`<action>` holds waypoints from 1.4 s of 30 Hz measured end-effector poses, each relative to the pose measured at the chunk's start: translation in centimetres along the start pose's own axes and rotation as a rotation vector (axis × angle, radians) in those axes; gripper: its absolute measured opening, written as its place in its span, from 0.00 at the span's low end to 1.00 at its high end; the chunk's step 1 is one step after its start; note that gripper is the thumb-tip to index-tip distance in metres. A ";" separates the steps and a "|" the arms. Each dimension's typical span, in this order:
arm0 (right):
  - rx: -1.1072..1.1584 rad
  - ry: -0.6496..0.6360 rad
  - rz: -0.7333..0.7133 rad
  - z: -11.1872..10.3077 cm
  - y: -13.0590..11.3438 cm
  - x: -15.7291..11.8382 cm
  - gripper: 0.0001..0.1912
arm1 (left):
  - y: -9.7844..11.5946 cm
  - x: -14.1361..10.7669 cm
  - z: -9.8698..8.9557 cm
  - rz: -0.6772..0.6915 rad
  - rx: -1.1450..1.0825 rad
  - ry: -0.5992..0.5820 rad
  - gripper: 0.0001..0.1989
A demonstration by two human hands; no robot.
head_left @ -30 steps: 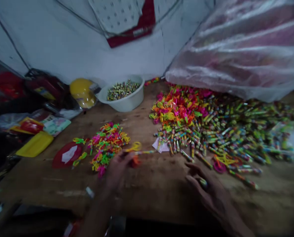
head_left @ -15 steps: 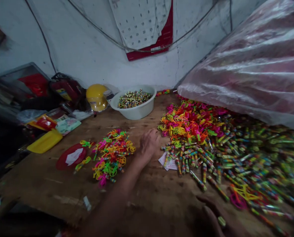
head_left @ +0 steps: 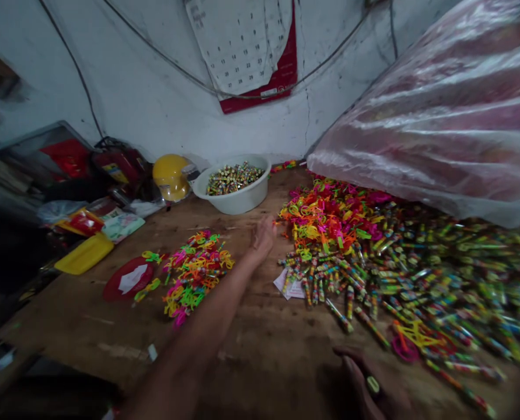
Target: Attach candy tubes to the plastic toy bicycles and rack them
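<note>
My left hand (head_left: 264, 236) reaches forward to the near-left edge of a heap of bright plastic pieces (head_left: 325, 219) in pink, orange, yellow and green. Its fingers are blurred and point away from me, so their grip is not clear. At the lower right, my right hand (head_left: 373, 388) is closed around a small tube (head_left: 372, 384); only the pale end shows between thumb and fingers. Beside that hand, printed tubes (head_left: 417, 280) lie in a wide spread, with a yellow plastic piece (head_left: 417, 333) and a magenta ring (head_left: 404, 349) among them.
A smaller pile of mixed plastic pieces (head_left: 196, 271) lies left of my forearm, near a red disc (head_left: 120, 286). At the wall stands a white basin (head_left: 238, 201) of tubes beside a yellow helmet (head_left: 170, 178). A large clear plastic bag (head_left: 435, 134) bulges over the right side.
My left hand has stretched farther forward, up to the edge of the plastic heap. The right hand keeps its hold on the tube. The view has shifted slightly.
</note>
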State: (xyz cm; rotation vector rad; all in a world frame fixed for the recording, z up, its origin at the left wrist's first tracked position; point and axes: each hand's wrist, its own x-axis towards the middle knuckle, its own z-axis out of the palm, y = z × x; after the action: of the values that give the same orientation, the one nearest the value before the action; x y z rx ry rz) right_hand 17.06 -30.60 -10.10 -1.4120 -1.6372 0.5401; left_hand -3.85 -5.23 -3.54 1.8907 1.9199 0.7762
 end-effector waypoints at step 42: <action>0.306 -0.168 0.194 -3.9 -2.7 -0.2 0.11 | 4.7 -22.2 0.1 -0.603 -1.245 -0.954 0.10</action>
State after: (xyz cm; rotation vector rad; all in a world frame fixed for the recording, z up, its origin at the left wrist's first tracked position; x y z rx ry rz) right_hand 18.81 -32.35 -6.01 -1.3296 -1.4770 1.0006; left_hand 1.38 -27.36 -3.86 0.6050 0.8600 0.4836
